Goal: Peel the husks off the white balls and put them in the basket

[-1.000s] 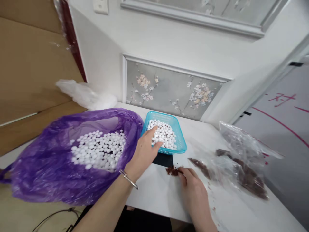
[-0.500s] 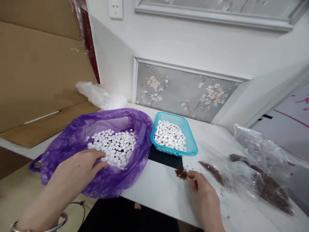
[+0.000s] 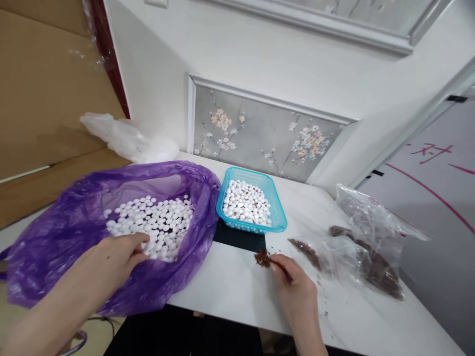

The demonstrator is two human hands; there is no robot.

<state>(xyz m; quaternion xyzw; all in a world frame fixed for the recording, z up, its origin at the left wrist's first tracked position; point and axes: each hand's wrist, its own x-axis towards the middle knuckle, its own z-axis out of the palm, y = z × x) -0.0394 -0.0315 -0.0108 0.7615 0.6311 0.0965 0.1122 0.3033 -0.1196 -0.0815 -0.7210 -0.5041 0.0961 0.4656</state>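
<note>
While L hand (image 3: 115, 254) reaches over near left part of purple bag (image 3: 202, 198), its fingertips sit at near edge of white balls (image 3: 159, 222) spread inside. Grip there: thumb + index close tog.; can't tell if a ball's between them. R hand (image 3: 297, 289) low over worktop (image 3: 222, 289), right of centre, fingertips at right edge of small heap of brown bits (image 3: 261, 258). Its grip: thumb + index drawn in; can't tell whether any bits are pinched. Blue basket (image 3: 277, 207) on worktop, just right of purple bag, part-filled w/ more white balls, brown showing betw. them. Black pad (image 3: 239, 239) just nearer than basket; heap off its near right corner. Clear bags (image 3: 382, 222) w/ brown stuff (image 3: 382, 274) at right; loose crumbs (image 3: 326, 313) betw. them & R hand. White bag (image 3: 129, 141) far left, behind purple one, nr cardboard (image 3: 44, 74).
</note>
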